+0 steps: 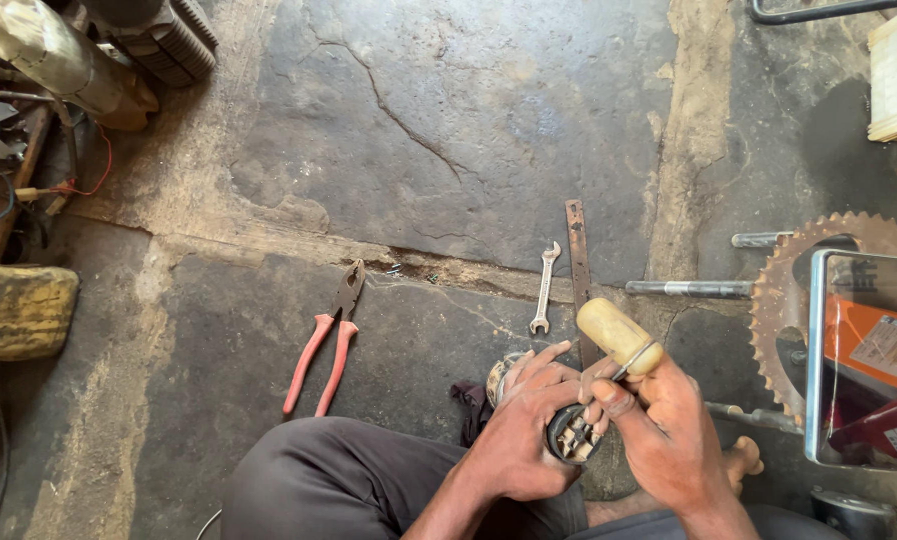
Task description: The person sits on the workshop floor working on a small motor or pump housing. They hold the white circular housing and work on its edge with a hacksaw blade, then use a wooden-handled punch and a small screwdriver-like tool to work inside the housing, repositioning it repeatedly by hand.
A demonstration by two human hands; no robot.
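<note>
Left hand cups a small round black part just above the person's lap, fingers wrapped tight round its rim. Right hand is closed on a screwdriver with a pale yellow handle, shaft angled down into the part's open face; tip hidden behind the fingers.

Risks, as I judge them:
- tip slips off whatever it bears on and jabs the left palm, since the part is held in the hand, not braced on the floor
- part twists out of the grip under prying load
- small bits inside could drop onto the stone floor and get lost in the cracks

Part looks like a dark cylindrical housing, brass-coloured contacts or teeth visible inside, greasy. Exact type: can't tell.

Nearby on the floor: red-handled pliers, open-ended spanner, flat rusty metal strip, rusty sprocket to the right
</note>
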